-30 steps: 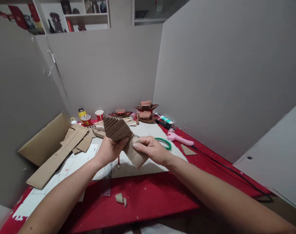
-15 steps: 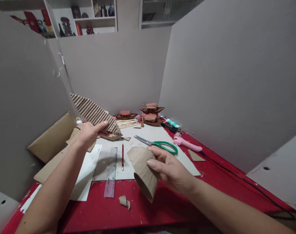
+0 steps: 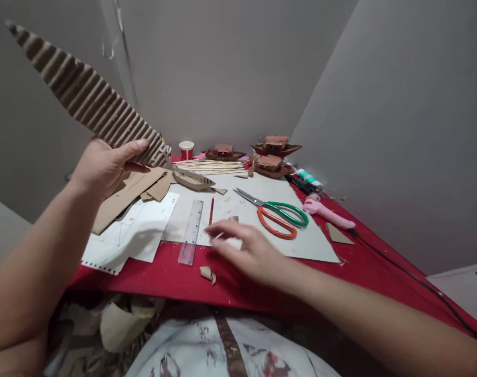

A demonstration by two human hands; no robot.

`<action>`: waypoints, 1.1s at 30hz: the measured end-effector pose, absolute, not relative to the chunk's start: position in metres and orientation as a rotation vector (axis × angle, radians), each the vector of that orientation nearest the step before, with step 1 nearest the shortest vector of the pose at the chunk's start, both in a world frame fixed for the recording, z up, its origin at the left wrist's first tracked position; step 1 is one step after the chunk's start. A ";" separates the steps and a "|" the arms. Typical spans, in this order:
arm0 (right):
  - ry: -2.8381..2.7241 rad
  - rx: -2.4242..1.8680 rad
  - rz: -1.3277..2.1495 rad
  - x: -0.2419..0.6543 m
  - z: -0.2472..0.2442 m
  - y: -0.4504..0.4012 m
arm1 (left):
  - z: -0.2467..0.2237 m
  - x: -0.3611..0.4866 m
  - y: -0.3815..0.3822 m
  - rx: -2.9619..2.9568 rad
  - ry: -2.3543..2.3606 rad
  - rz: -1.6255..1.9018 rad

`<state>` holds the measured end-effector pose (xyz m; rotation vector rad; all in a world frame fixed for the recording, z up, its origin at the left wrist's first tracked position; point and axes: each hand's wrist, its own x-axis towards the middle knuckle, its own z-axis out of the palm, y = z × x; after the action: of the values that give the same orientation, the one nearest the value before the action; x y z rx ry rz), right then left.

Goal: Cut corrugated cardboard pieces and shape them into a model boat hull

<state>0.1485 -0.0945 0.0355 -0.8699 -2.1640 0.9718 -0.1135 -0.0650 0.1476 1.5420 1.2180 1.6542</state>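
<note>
In my left hand is a long, pointed piece of corrugated cardboard, pinched near its lower end and raised at the left with its ridges showing. My right hand hovers over the near edge of the white sheet, thumb and fingers apart, holding nothing. Just beyond its fingertips lies a dark red pencil, and a clear ruler is to their left. Scissors with one green and one orange handle rest open behind that hand. Small curled cardboard scraps sit on the red cloth nearby.
A small cardboard boat hull and thin sticks lie at the back, near finished model boats. Cardboard pieces and drawn paper are at left. A pink glue gun trails a black cord at right.
My right hand has let go of the curved cardboard piece and now holds nothing. My left hand has raised the corrugated cardboard closer. The view has tilted down, showing the table's front edge.
</note>
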 end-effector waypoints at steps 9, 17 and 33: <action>-2.647 -1.199 0.401 0.188 -0.013 -0.084 | 0.116 -0.114 -0.083 1.534 1.242 1.553; -2.739 -0.230 1.185 0.119 0.002 -0.166 | 0.101 -0.097 -0.080 1.486 1.153 1.532; -1.616 -0.843 1.466 0.153 0.047 -0.070 | 0.057 -0.042 -0.087 1.401 0.880 0.974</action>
<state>0.1526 -0.0702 0.0468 -0.8428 -1.6157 1.4664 -0.0418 -0.0866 0.0573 1.4009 0.8796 0.9740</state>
